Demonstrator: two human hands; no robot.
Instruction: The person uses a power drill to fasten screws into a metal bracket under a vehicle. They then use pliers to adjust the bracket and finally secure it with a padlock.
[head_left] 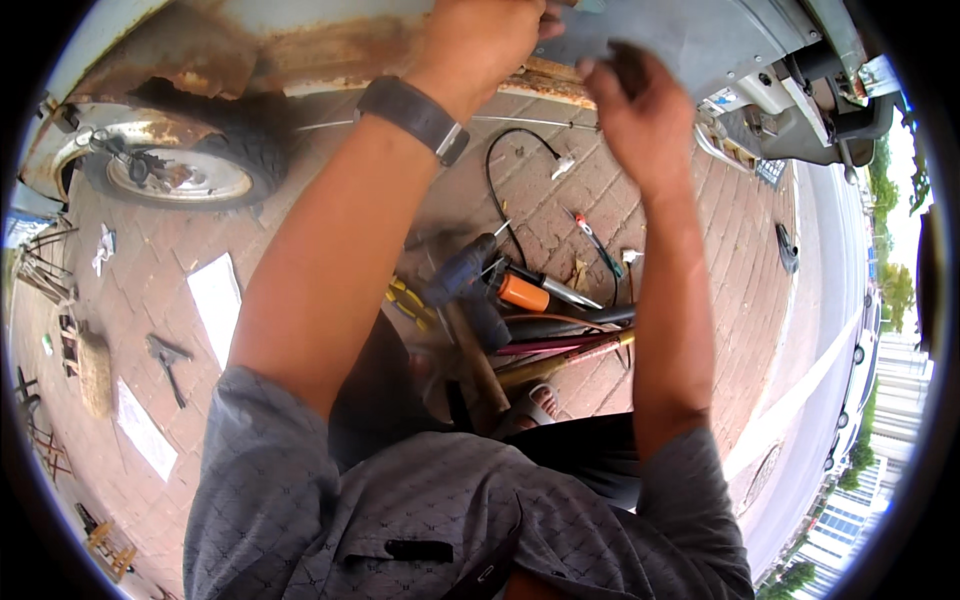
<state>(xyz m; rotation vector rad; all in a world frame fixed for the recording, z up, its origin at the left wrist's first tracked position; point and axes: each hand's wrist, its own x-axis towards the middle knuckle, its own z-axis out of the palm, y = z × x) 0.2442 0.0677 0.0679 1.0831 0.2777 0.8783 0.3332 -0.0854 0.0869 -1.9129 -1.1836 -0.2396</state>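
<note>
My left hand (487, 42) is closed at the top edge, beside the rusty lower edge of a vehicle body (330, 55). A small pale teal piece (590, 5) shows just past its fingertips. What the fingers hold is cut off by the picture's edge. My right hand (642, 115) is raised in front of a grey metal panel (690, 35), a little apart from the left. Its fingers are bent and smeared by motion, with something dark at their tips, so its grip does not show clearly.
Below my arms on the brick paving lie a blue-black power drill (462, 272), yellow-handled pliers (408, 303), an orange-bodied tool (523, 293), a screwdriver (583, 224) and a black cable (489, 180). A wheel (185, 178) stands at left, near white sheets (215, 305) and locking pliers (168, 362).
</note>
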